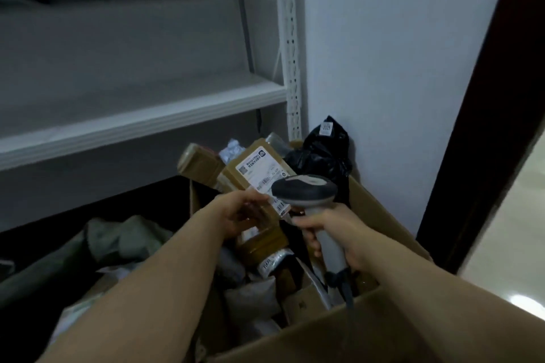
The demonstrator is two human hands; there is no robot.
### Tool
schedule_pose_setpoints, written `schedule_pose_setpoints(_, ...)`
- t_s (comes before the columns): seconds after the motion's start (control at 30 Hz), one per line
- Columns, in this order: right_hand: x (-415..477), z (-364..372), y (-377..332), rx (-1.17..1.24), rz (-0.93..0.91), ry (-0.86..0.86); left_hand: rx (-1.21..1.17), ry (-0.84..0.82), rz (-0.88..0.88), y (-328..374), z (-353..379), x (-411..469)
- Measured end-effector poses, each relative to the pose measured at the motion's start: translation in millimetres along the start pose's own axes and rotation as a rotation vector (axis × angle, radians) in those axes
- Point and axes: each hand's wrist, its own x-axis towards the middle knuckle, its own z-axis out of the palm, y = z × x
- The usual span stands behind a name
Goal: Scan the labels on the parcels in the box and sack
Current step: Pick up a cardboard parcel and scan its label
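The fingers [255,201] of the left hand [236,215] are curling round the near end of a brown parcel [250,163], holding it tilted over the open cardboard box [380,209] with its white label [259,171] facing up. The fingers [309,222] of the right hand [339,233] are clenching the handle of a grey scanner [305,188], whose dark head is sitting just above the label's near edge; whether it is touching cannot be told. The scanner's cable [346,289] is hanging down into the box. A second brown parcel [197,163] is lying just left of the held one, and a black bag parcel [324,153] is leaning at the box's far corner against the wall [383,38]. A grey-green sack [118,239] is slumping left of the box, below a white shelf [147,121].
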Motion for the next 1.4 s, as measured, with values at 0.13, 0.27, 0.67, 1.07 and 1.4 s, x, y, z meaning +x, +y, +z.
schedule_pose_setpoints(0.13, -38, 35, -20, -0.061, -0.122, 0.018, -0.048, 0.086, 0.088, 18, -44, -63)
schedule_pose_setpoints(0.27, -64, 60, -32, -0.194, -0.211, 0.011, -0.099, 0.153, 0.127, 29, -85, -110)
schedule_pose_setpoints(0.67, -104, 132, -47, -0.380, -0.329, -0.121, -0.147, 0.317, 0.264, 28, -148, -198)
schedule_pose_setpoints(1.07, -114, 141, -53, -0.460, -0.369, -0.133, -0.188, 0.306, 0.265, 20, -156, -211)
schedule_pose_setpoints(1.4, -124, 141, -53, -0.533, -0.372, -0.121, -0.169, 0.332, 0.266, 19, -158, -213)
